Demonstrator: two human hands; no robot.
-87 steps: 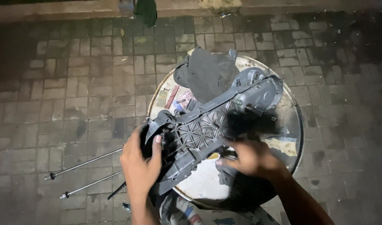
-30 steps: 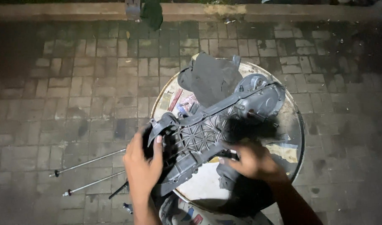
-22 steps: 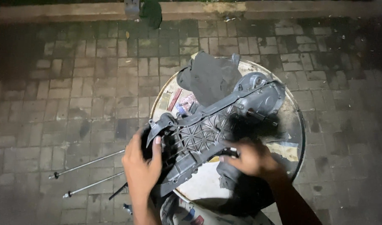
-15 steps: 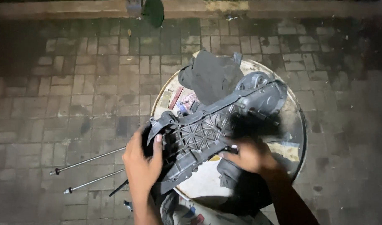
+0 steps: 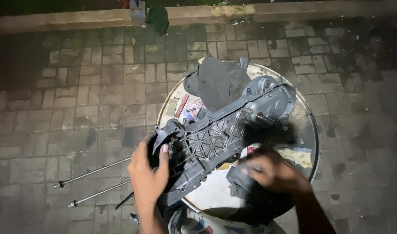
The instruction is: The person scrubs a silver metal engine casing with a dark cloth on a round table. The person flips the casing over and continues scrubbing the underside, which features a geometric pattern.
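The long grey engine cover (image 5: 220,143) slants from lower left to upper right, left hand (image 5: 148,173) wrapped round its low end (right hand (image 5: 272,171) blurred beside it, grip unclear).

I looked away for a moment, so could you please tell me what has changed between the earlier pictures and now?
The right hand has slid slightly toward the person along the lower edge of the grey engine casing and is motion-blurred. The left hand keeps gripping the casing's near end. The casing, the dark cloth and the round drum top stayed put.
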